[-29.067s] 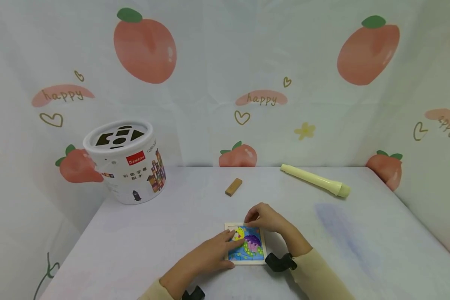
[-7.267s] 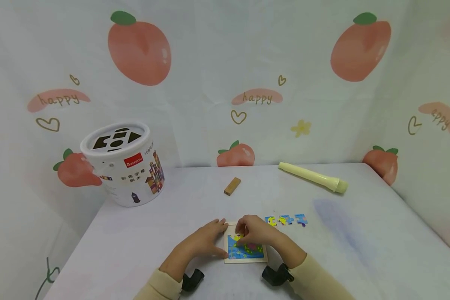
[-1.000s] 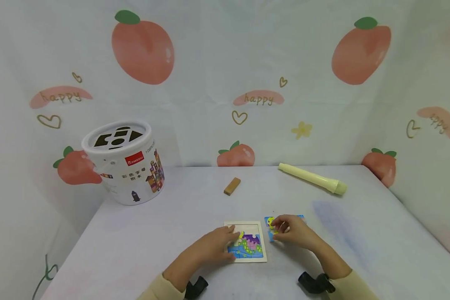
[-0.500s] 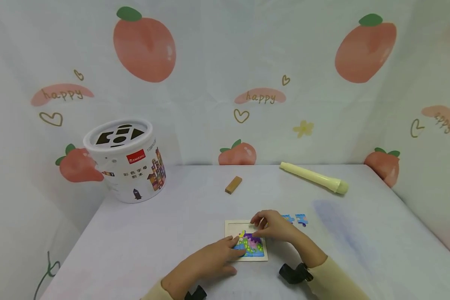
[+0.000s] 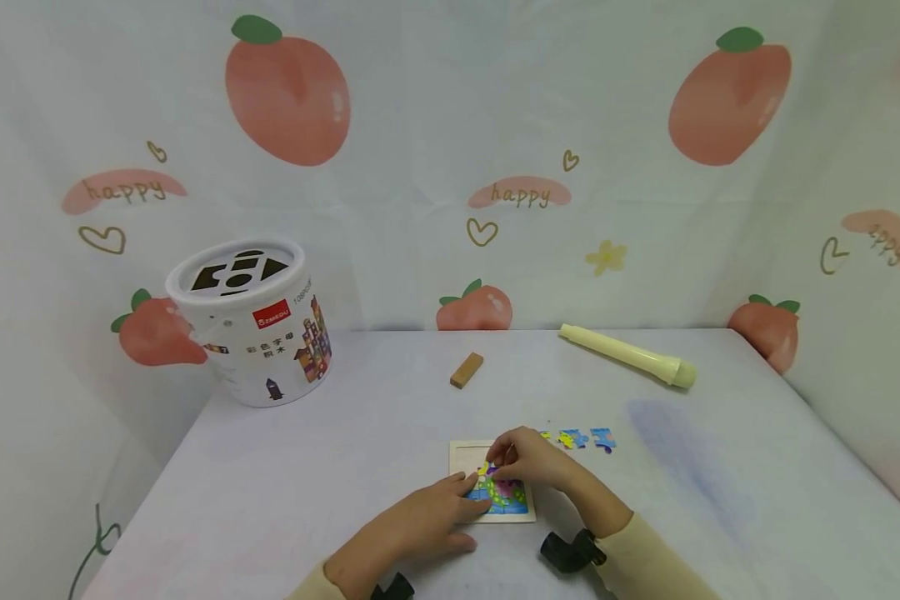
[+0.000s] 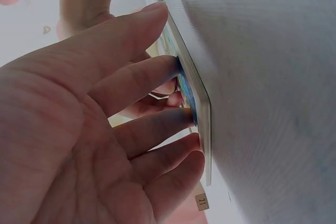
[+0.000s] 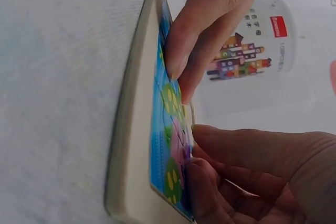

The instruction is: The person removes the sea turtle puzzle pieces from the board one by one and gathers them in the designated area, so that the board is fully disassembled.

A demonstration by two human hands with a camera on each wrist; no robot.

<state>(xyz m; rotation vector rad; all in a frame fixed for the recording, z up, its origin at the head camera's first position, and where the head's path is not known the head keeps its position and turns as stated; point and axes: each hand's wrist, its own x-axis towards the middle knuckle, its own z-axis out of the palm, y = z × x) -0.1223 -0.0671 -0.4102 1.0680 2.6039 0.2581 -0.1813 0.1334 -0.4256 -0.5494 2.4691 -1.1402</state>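
Observation:
A small jigsaw puzzle [image 5: 512, 504] with a colourful picture lies in a pale wooden tray [image 5: 461, 450]; bare wood shows along its far side. My left hand [image 5: 427, 515] rests its fairly straight fingertips on the puzzle's left part, as the left wrist view also shows. Over the upper part, my right hand [image 5: 532, 458] has thumb and forefinger at a purple puzzle piece [image 7: 187, 153], seemingly pinching it; the fingers partly hide it. Loose puzzle pieces [image 5: 572, 438] lie in a row to the right of the tray, one partly behind my right hand.
A white block bucket [image 5: 251, 333] with a shape-hole lid stands at the back left. Behind the tray lies a small wooden block [image 5: 467, 371]. A pale yellow tube-like stick [image 5: 626, 356] lies at the back right, before a fruit-print backdrop [image 5: 405, 125].
Since the earliest frame, pieces have left the puzzle's far row and lie to the right. In the last second my right hand moved left from those pieces onto the puzzle; my left hand stays on it.

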